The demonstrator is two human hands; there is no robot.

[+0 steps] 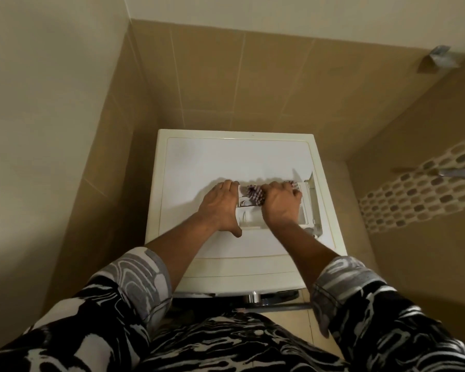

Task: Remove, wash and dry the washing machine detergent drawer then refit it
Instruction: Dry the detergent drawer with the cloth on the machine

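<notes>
The fingers (295,193) of the right hand (281,204) are curled down onto a checked cloth (254,196), bunching it and pressing it into the open compartments of the detergent drawer (249,214). Part of the cloth also shows past the knuckles on the far side. The left hand (220,204) spans the left end of the drawer. Its fingers (227,185) reach over the far corner and its thumb hooks the near corner, so the end is clamped between them and the drawer is steadied. The drawer is out of its housing and lies flat, open side up, on the top panel of the washing machine (226,157), toward the right side of that panel and near its middle from front to back. Its long axis runs left to right across the panel, roughly parallel to the front edge of the machine. A taller upright part stands at the right end. This is probably the front face, which would put the inner end to the left, but the view does not settle it. Judged from this layout, removal is complete and washing appears to be complete, since the drawer is away from any water. Drying is the step in hand. Remaining work: finish wiping the compartments, then slide the drawer back into its slot, which is out of view.
</notes>
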